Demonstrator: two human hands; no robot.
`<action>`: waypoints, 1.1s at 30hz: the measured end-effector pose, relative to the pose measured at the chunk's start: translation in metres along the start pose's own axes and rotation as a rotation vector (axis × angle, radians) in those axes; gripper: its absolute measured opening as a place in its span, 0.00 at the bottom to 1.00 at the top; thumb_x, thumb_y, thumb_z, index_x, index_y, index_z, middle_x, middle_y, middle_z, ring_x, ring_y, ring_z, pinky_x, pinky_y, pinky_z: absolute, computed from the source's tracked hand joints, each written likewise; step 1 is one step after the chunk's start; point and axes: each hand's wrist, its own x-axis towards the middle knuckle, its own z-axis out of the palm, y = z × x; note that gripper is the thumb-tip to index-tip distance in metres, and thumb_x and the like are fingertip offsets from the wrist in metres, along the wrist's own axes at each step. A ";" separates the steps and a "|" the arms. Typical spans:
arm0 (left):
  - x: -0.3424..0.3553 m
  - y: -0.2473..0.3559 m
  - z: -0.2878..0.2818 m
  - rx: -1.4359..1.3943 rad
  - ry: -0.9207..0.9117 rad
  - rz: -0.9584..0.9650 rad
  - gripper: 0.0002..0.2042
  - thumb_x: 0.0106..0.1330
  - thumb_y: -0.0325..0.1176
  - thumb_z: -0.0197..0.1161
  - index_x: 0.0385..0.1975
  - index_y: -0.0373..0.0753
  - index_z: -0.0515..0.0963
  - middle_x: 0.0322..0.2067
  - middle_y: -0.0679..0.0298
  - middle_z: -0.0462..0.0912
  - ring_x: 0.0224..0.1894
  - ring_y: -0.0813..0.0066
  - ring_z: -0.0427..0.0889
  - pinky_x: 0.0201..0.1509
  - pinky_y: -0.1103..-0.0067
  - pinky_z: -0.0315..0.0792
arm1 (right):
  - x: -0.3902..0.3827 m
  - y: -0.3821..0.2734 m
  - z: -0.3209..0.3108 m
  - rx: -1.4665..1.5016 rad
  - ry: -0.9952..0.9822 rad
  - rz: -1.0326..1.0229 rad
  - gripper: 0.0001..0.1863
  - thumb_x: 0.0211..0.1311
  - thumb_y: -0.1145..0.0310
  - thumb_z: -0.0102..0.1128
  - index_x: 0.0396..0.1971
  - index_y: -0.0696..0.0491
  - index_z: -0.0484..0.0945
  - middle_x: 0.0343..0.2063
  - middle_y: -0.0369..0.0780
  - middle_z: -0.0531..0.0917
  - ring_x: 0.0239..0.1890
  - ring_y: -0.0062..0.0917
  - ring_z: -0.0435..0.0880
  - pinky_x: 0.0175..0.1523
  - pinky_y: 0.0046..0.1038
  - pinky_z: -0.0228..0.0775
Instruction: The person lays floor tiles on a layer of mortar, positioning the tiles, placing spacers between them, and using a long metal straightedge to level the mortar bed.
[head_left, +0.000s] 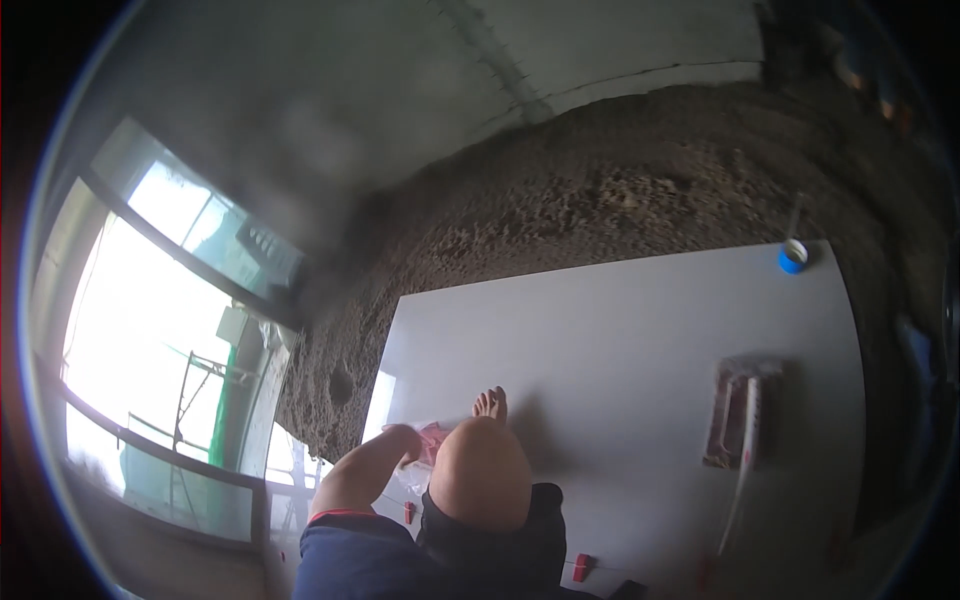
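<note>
My left hand (408, 438) reaches down to the left edge of a large white tile (620, 340). It rests on a pink and clear plastic thing (434, 436), maybe a small bag. My bent knee (480, 470) hides the fingers, so the grip cannot be made out. My bare foot (491, 404) stands on the tile just beyond the knee. My right hand is not in view.
The tile lies on a rough bed of brown sand and mortar (600, 190). A trowel with a long handle (742, 430) lies on the tile's right side. A blue round cup (792, 257) sits at its far corner. Small red clips (582, 567) lie along the near edge. A window (160, 330) is at the left.
</note>
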 end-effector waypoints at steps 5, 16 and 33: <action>0.074 -0.025 -0.101 -0.139 0.162 0.280 0.34 0.54 0.51 0.66 0.59 0.39 0.70 0.56 0.51 0.75 0.60 0.55 0.72 0.63 0.65 0.65 | 0.065 -0.013 -0.040 -0.233 0.045 0.084 0.35 0.58 0.52 0.60 0.57 0.64 0.67 0.51 0.56 0.75 0.52 0.47 0.74 0.58 0.41 0.64; 0.047 0.028 -0.275 -1.569 0.891 1.103 0.46 0.62 0.50 0.65 0.70 0.31 0.45 0.68 0.41 0.51 0.72 0.49 0.50 0.73 0.66 0.49 | 0.255 -0.145 -0.186 -0.858 0.123 0.516 0.33 0.62 0.53 0.58 0.56 0.65 0.68 0.48 0.58 0.76 0.50 0.48 0.75 0.57 0.41 0.64; 0.192 -0.046 -0.145 -2.118 0.812 -0.090 0.40 0.46 0.34 0.70 0.57 0.25 0.55 0.56 0.38 0.59 0.61 0.42 0.58 0.67 0.62 0.55 | 0.387 -0.034 -0.001 -0.582 -0.072 0.075 0.21 0.42 0.60 0.71 0.27 0.56 0.69 0.26 0.48 0.73 0.34 0.49 0.74 0.38 0.45 0.67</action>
